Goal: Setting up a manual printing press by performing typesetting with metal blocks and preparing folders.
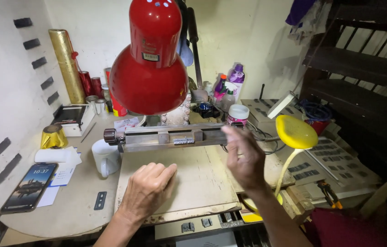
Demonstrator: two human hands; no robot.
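Head view: left hand rests on board.

The board offers open surface between the left hand and right hand. Access from above is blocked by the red lamp; the metal clamp bar bounds the far edge, with a white mug at left.
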